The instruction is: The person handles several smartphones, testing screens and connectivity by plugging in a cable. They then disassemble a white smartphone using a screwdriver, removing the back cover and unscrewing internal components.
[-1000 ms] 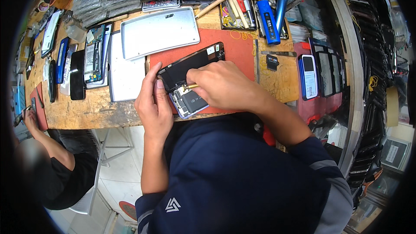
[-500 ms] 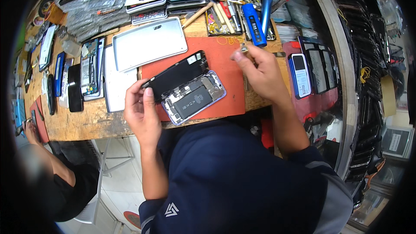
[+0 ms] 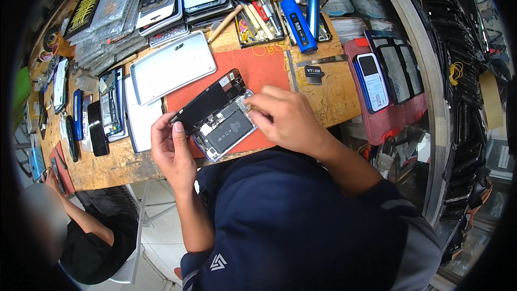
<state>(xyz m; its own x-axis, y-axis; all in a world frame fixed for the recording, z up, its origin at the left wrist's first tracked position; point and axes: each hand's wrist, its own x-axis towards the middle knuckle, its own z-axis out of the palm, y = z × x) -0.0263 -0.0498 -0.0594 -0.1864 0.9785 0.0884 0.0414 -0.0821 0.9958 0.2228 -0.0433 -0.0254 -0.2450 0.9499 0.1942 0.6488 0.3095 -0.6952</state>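
Observation:
An opened smartphone lies on the red mat, its black battery and metal parts bare inside a purple-blue frame. My left hand grips the left end of its detached-looking screen panel, thumb in front, keeping it tilted up along the phone's far edge. Over the phone's right end is my right hand, thumb and fingers pinched together. A small metallic thing shows at those fingertips, mostly hidden, so its kind cannot be made out.
Beyond the red mat lie a pale tray-like cover, a tool box and a blue handheld device. A metal blade tool rests right of it. Phones and bubble-wrapped stacks crowd the left. Another person's arm is at lower left.
My right hand has come left and down from beyond the mat's right side to the phone's right end. My left hand still holds the screen panel up. The view has shifted slightly.

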